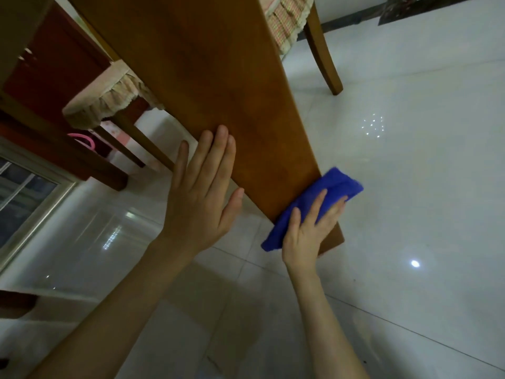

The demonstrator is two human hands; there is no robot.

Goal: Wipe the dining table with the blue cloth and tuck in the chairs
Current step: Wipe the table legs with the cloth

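Both my bare forearms reach up from the bottom of the frame over the glossy white tiled floor [396, 187], which throws back small spots of light at the right. My left hand [200, 192] lies flat with its fingers spread and straight, the fingertips resting on the near edge of the wooden dining table [207, 86], gripping nothing. My right hand [308, 231] presses palm-down on the blue cloth [325, 190] at the table's near right corner, fingers splayed over the bunched fabric rather than closed round it; the cloth spills past the table's edge on both sides of my hand. The tabletop runs as a long brown slab from lower centre up to the top of the frame, tilted in this wide view, and its surface carries nothing except my hands and the cloth. One chair [109, 97] with a pale frilled seat cover stands at the left of the table, its seat partly under the top. Another chair [289, 26] with a checked, frilled cushion stands at the upper right, one curved wooden leg standing clear on the tiles. A pink loop-shaped object [84, 139] shows beneath the left chair; I cannot tell what it is. A metal-framed glass door [30, 195] sits at the far left edge.
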